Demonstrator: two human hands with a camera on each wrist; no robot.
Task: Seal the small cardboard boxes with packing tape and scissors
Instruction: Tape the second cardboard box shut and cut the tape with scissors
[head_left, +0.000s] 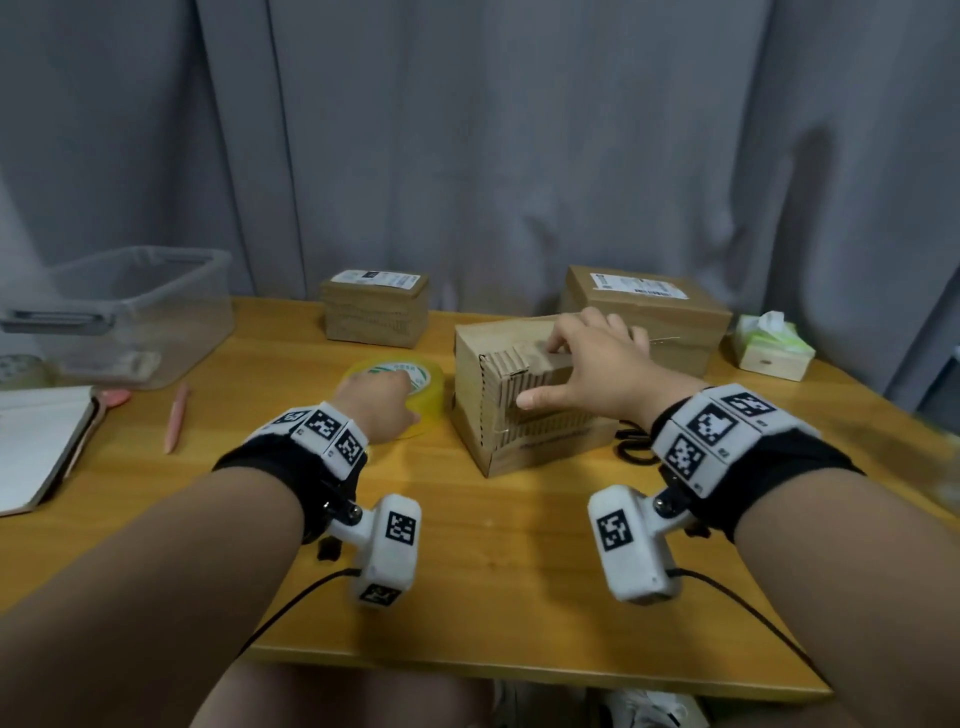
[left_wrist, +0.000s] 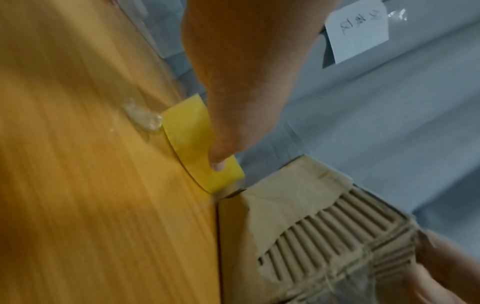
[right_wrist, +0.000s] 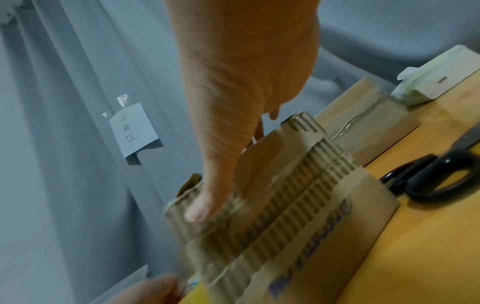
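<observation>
- Grey curtain hangs behind my wooden table, which carries everything, from the clear plastic bin at far left to the tissue box at far right
- Two boxes sit along the back edge, each with a white label on top: a labelled box in the middle and a wider box to the right
- Nearer me, the small cardboard box I am working on stands at table centre, its torn corrugated face towards me and its top flaps still without tape, as far as I can judge
- My right hand lies over that box from the right, fingers spread and draped on the top, thumb pressed flat on the ribbed front; it steadies rather than clamps
- Just left of the box, nearly touching its corner, the yellow tape roll lies flat on the table
- My left hand is curled down onto the roll, fingers bent round its near rim; the wrist view shows a fingertip on the yellow band
- So the tape lies left of the box and my left hand is on it; I judge the strip must be drawn rightward across the top
- Black scissors rest right of the box, nearer my right hand
- A pink pen lies well off to the left
</observation>
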